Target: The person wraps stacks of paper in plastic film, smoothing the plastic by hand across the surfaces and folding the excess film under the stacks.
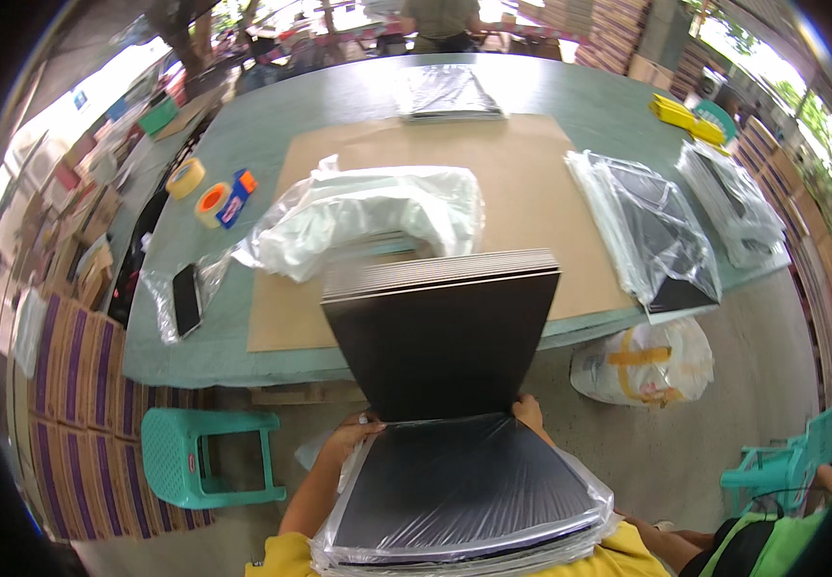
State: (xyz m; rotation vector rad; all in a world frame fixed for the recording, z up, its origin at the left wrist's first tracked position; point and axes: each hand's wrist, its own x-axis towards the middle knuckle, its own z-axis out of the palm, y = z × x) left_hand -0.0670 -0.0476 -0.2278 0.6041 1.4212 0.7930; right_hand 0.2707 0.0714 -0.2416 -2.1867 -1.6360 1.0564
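Note:
A thick stack of black boards [440, 337] with pale layered edges stands up in front of me, leaning against the table's near edge. Its lower end meets a second stack of black boards in clear plastic [473, 481], which lies across my lap. My left hand [353, 433] is closed on the far left corner of the plastic-wrapped boards. At the opposite corner, my right hand [528, 413] is closed where the wrapped boards meet the upright stack; its fingertips are partly hidden. A crumpled white plastic bag [377, 207] lies on the table beyond.
Brown cardboard [521, 192] covers part of the green table [243, 125]. Tape rolls [212, 202] and a phone [186, 300] lie left; wrapped boards [651, 231] lie right. A green stool [209, 457] stands left, and a white bundle [645, 365] sits under the table. Another person [771, 543] is at right.

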